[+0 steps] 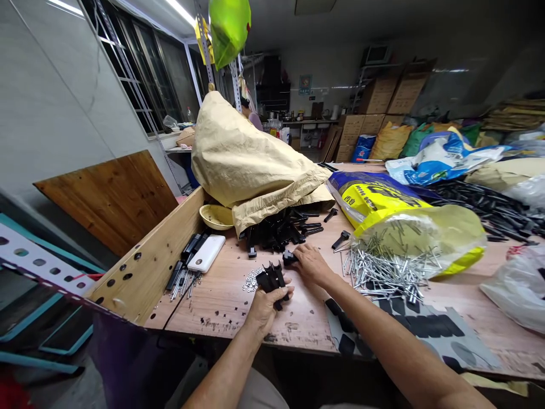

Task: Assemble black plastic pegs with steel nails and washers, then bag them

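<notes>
My left hand (264,309) is closed around several black plastic parts with curved, forked ends (271,277), held just above the table's front. To its right, my right hand (314,264) has its fingers closed on a single black plastic piece (290,258); part of its grip is hidden. Beyond both hands, a heap of black plastic parts (276,232) spills from the mouth of a tan sack (255,165). Small metal nuts (251,280) lie scattered beside my left hand. A loose black part (340,239) rests beyond my right forearm.
Long metal screws (374,270) spill from a yellow bag (378,201) at right. Black pads lie on a grey sheet (472,335). A white power bank (206,253) and a shallow bowl (216,217) are near the wooden side board (145,267). More black parts (481,204) lie far right.
</notes>
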`<state>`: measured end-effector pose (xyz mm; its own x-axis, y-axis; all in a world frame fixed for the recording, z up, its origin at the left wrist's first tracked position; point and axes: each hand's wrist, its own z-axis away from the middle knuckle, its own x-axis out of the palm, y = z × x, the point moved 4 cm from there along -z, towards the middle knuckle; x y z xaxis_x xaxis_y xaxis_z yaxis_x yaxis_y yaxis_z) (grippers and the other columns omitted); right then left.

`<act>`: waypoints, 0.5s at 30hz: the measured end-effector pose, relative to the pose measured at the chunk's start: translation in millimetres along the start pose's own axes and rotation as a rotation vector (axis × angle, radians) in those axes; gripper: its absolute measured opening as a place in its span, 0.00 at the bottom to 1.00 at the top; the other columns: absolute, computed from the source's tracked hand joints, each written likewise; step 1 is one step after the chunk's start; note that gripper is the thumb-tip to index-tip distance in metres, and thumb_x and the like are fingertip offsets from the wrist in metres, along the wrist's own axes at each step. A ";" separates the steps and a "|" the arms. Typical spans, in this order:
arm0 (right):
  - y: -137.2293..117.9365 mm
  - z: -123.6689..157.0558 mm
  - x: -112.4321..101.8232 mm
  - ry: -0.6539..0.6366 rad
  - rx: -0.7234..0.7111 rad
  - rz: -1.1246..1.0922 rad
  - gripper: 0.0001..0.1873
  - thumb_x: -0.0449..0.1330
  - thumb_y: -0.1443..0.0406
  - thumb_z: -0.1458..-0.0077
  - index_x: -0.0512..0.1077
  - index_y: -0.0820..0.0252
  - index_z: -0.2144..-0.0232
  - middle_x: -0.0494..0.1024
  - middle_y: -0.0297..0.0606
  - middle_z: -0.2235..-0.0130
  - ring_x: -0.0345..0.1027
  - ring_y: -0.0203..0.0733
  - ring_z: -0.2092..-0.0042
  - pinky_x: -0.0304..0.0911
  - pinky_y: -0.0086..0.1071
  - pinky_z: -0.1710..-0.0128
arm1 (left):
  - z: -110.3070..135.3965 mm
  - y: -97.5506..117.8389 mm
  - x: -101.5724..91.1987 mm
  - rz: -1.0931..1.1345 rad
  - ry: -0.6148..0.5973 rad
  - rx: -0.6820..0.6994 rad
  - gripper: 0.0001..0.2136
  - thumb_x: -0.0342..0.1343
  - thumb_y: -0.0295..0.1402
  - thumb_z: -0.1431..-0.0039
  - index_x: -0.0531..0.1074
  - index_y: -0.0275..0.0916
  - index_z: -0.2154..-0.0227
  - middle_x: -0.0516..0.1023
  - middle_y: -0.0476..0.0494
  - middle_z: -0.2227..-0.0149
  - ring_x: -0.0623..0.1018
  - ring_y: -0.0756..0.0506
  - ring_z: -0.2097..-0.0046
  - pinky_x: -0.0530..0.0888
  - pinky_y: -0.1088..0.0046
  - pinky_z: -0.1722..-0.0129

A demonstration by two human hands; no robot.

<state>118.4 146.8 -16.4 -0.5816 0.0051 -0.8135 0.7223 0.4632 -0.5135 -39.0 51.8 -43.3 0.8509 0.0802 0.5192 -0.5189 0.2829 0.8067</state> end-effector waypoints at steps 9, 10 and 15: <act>-43.0 83.0 9.4 0.279 0.186 -0.734 0.21 0.51 0.54 0.39 0.65 0.56 0.47 0.75 0.41 0.53 0.67 0.47 0.51 0.63 0.39 0.48 | 1.5 -6.4 40.6 -0.254 -0.111 0.288 0.20 0.61 0.45 0.47 0.73 0.39 0.56 0.79 0.41 0.53 0.74 0.41 0.46 0.67 0.66 0.44; -45.5 88.5 12.8 0.301 0.214 -0.778 0.22 0.51 0.54 0.39 0.64 0.55 0.46 0.75 0.40 0.53 0.67 0.47 0.50 0.62 0.41 0.46 | 4.5 -7.3 44.3 -0.278 -0.150 0.292 0.20 0.61 0.45 0.47 0.72 0.40 0.54 0.78 0.42 0.52 0.72 0.41 0.44 0.65 0.67 0.42; -46.3 105.2 13.9 0.245 0.283 -0.859 0.24 0.50 0.56 0.41 0.62 0.53 0.43 0.76 0.38 0.54 0.63 0.47 0.44 0.56 0.41 0.41 | 13.2 -10.5 48.7 -0.357 -0.303 0.254 0.27 0.63 0.41 0.47 0.63 0.43 0.46 0.74 0.42 0.47 0.71 0.42 0.44 0.63 0.66 0.41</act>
<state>116.3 32.2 -32.7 -0.9975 -0.0368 -0.0605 0.0538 0.1619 -0.9853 6.8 40.1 -22.8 0.9359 -0.2691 0.2273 -0.2364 -0.0015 0.9717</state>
